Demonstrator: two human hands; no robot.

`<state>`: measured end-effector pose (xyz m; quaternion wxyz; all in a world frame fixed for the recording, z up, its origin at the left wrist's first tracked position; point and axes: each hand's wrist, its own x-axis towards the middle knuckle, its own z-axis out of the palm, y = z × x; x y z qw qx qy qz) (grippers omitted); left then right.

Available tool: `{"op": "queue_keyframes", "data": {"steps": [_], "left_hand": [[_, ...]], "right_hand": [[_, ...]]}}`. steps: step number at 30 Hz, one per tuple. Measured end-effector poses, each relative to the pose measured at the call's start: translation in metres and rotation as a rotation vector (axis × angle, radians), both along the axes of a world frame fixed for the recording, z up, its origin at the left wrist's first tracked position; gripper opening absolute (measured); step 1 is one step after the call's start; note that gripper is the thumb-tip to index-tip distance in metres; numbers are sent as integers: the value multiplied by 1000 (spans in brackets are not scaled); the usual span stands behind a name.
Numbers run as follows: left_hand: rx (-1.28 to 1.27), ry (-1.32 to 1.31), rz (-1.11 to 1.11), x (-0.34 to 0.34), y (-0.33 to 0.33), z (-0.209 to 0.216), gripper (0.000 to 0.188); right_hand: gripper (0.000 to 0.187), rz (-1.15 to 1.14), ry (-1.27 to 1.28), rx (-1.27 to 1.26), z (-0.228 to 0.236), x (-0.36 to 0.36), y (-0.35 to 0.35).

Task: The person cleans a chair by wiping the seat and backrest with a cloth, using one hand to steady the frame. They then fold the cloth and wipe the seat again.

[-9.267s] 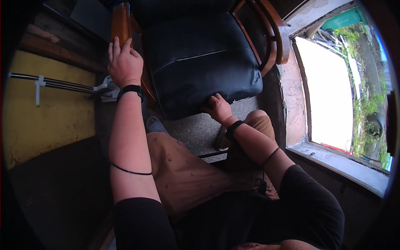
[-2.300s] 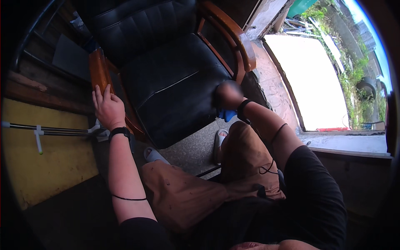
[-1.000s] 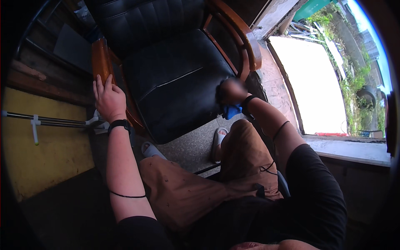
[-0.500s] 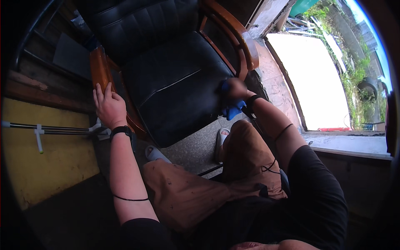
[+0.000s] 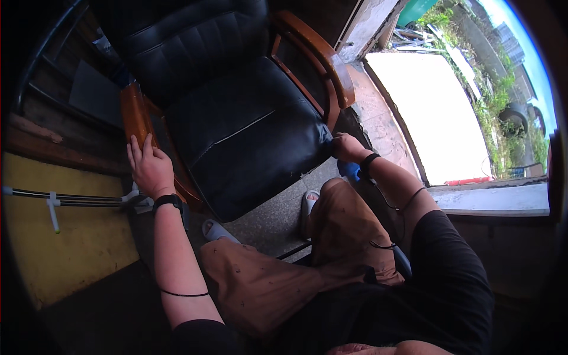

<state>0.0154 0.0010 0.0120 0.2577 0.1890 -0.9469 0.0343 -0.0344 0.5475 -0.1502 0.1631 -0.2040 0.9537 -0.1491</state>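
Observation:
A black leather armchair (image 5: 236, 127) with wooden arms stands before me. My left hand (image 5: 152, 168) lies with fingers stretched out on the front end of its left wooden armrest (image 5: 135, 115), with nothing in it. At the front right corner of the seat, my right hand (image 5: 349, 147) is closed, its fingers against the creased leather edge. A blue cloth (image 5: 349, 170) shows below that hand, partly hidden by it and the wrist. How the cloth runs into the fingers is hidden.
The right wooden armrest (image 5: 319, 50) curves beyond my right hand. At the left, a yellow panel (image 5: 65, 219) stands behind a rack of thin rods (image 5: 83, 198). A bright doorway (image 5: 426, 118) opens at the right. My slippered feet rest on the speckled floor (image 5: 275, 210).
My right hand has come up and slowed at the seat's corner, where it was blurred before. Less of the blue cloth shows now. My left hand stays on the armrest.

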Motion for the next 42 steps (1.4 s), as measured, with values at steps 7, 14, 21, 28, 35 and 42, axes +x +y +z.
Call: {"op": "queue_keyframes", "data": {"steps": [7, 14, 21, 28, 35, 42], "left_hand": [[3, -12, -2, -3, 0, 0, 32], [-32, 18, 7, 3, -4, -2, 30], [20, -7, 9, -1, 1, -1, 33], [20, 9, 13, 5, -1, -1, 32], [52, 55, -35, -10, 2, -5, 31], [30, 26, 11, 8, -4, 2, 32]], "right_hand": [[35, -261, 286, -254, -6, 4, -5], [33, -96, 356, -242, 19, -5, -21], [24, -40, 203, -78, -2, -7, -30], [24, 55, 192, -106, 4, -24, -37], [14, 104, 101, -37, -19, -32, -16], [32, -370, -188, -202, 32, -21, -32]]}}
